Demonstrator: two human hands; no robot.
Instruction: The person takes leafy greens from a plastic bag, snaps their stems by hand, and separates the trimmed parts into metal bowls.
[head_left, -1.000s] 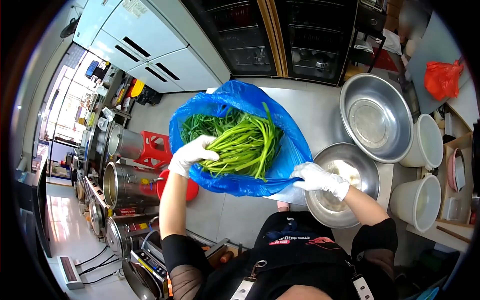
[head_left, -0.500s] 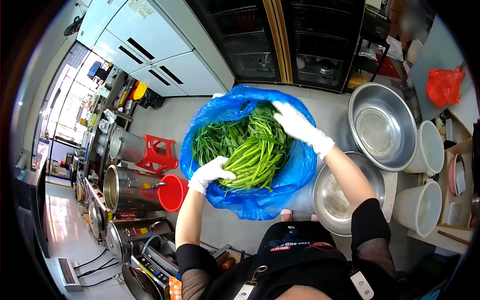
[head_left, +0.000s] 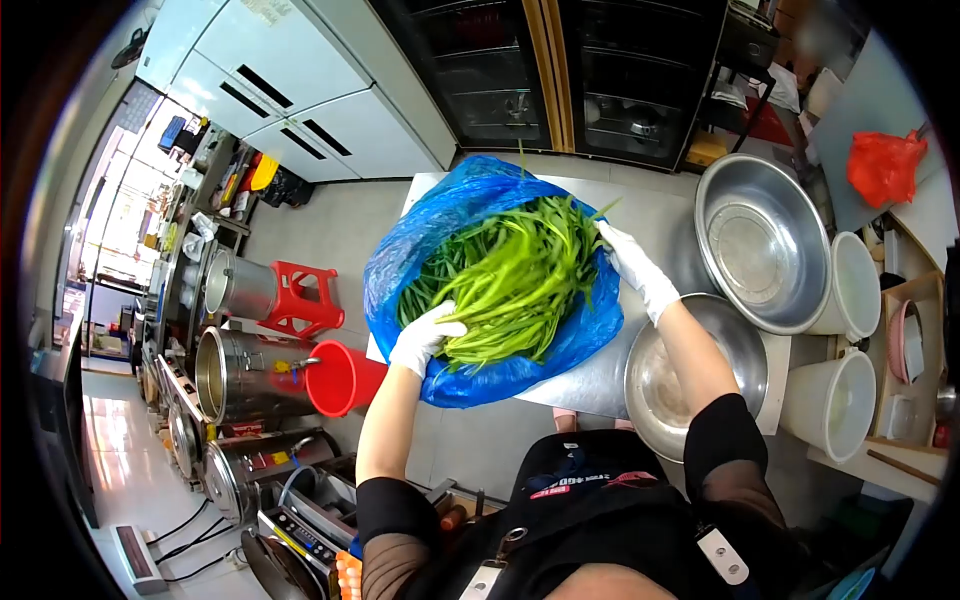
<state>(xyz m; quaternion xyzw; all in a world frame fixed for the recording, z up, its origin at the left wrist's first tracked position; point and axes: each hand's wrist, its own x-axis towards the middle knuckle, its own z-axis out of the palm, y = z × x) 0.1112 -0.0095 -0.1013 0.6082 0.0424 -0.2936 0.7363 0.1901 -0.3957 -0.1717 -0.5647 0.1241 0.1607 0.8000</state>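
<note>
A big blue plastic bag (head_left: 410, 250) lies open on the metal table (head_left: 590, 388), full of long-stemmed leafy greens (head_left: 520, 290). My left hand (head_left: 426, 335), in a white glove, is closed round the stems at the near left side of the bunch. On the right side of the bag, my right hand (head_left: 632, 262), also gloved, is at the edge of the greens and the bag's rim. Its fingertips are partly hidden by leaves, so its grip cannot be made out. Some leaves in the middle are smeared by motion.
Two steel basins (head_left: 762, 245) (head_left: 690, 375) are at the right, beside white buckets (head_left: 830, 405). A red bucket (head_left: 340, 378), a red stool (head_left: 303, 298) and steel pots (head_left: 250, 375) are at the left. Refrigerators (head_left: 290, 70) and a dark glass cabinet (head_left: 640, 80) are behind.
My right hand let go of the bag's near rim, moved over the greens, and is now at their right side. The greens are lifted and spread differently, and the bag's near rim has moved.
</note>
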